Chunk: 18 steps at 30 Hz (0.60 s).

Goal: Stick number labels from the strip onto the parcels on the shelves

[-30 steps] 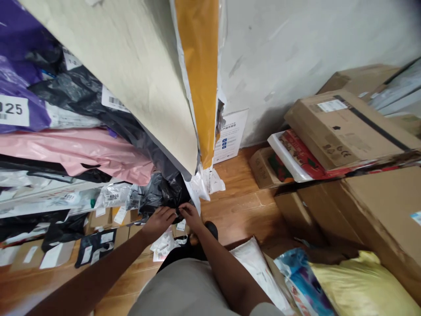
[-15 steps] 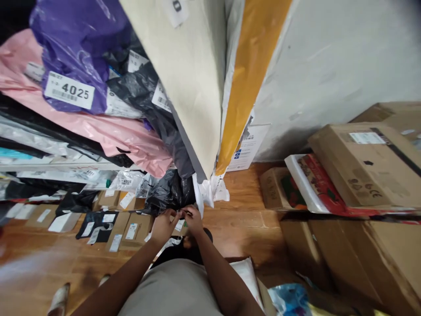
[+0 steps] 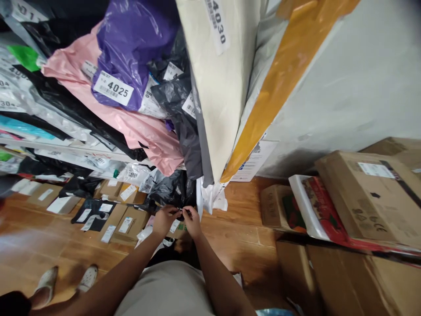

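Low in front of my body, my left hand (image 3: pixel 165 219) and my right hand (image 3: pixel 191 220) meet with their fingertips pinched together. Whatever small thing sits between the fingers is too tiny to name. Just beyond the hands lies a black plastic parcel (image 3: pixel 171 188) at the end of the lower shelf. Beneath them a cardboard box (image 3: pixel 181 231) with a white label shows in part. To the left of my left hand rests a brown box (image 3: pixel 130 224) with a label, on the floor.
Bagged parcels fill the shelf, among them a purple bag (image 3: pixel 131 48) and a pink bag (image 3: pixel 131 125). A cream parcel (image 3: pixel 220 87) juts out above my hands. Stacked cartons (image 3: pixel 371 197) stand at the right. Another person's shoes (image 3: pixel 88 277) are at lower left.
My view has shifted, so the shelf parcels appear farther right and the cartons lower. Both hands stay together, fingertips still pinched. More of the other person's shoes shows.
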Each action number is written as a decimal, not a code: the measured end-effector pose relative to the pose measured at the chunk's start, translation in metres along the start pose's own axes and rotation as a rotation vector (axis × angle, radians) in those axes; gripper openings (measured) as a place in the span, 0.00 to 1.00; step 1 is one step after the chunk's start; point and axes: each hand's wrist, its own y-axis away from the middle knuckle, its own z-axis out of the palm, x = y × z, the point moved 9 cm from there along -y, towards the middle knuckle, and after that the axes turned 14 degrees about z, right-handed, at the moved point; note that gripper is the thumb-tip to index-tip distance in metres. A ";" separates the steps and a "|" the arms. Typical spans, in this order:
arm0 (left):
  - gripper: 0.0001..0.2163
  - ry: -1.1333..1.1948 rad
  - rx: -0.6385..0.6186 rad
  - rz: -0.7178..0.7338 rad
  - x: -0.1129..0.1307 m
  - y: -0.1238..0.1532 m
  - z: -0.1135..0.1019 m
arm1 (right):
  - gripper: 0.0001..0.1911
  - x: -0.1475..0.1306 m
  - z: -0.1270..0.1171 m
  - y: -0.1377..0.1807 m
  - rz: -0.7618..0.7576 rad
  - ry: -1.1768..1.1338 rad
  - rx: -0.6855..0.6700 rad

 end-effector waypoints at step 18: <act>0.09 0.160 -0.053 0.117 0.012 -0.004 0.018 | 0.11 0.001 -0.007 -0.004 -0.014 0.063 0.018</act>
